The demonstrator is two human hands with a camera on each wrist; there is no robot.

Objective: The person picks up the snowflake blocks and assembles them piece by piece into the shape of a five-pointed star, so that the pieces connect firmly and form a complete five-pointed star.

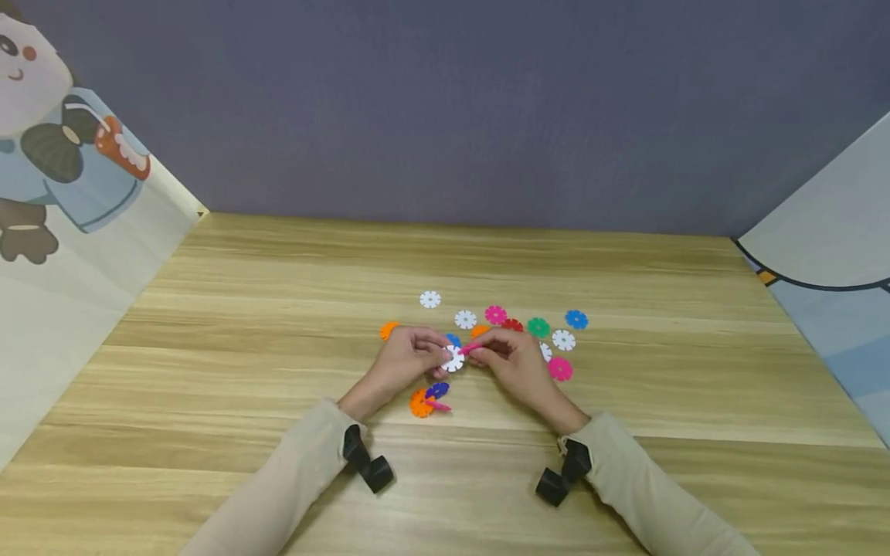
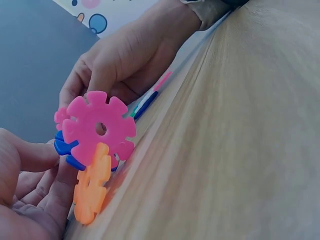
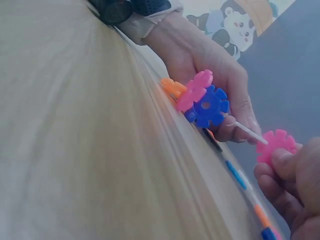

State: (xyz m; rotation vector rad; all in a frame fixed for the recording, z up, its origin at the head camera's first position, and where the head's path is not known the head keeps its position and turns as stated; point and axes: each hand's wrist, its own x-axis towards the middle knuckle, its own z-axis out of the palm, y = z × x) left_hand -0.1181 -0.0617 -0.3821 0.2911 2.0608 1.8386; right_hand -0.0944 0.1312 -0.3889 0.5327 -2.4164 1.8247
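My left hand (image 1: 406,361) pinches a white notched plastic disc (image 1: 454,361) between thumb and fingers. Facing it, my right hand (image 1: 518,367) pinches a pink notched disc (image 1: 470,349) by its edge. The two discs meet at their rims, at an angle to each other; how deep the slots sit is too small to tell. Below the hands, on the table, stands a joined piece of an orange disc (image 1: 420,403), a dark blue disc (image 1: 437,391) and a pink disc (image 2: 100,122). In the right wrist view the white disc (image 3: 251,133) appears edge-on against the pink one.
Several loose discs lie beyond the hands, among them white (image 1: 430,299), green (image 1: 538,327), blue (image 1: 576,319) and pink (image 1: 560,368) ones. An orange disc (image 1: 390,330) is partly behind the left hand. The wooden table (image 1: 278,309) meets a dark back panel (image 1: 459,116).
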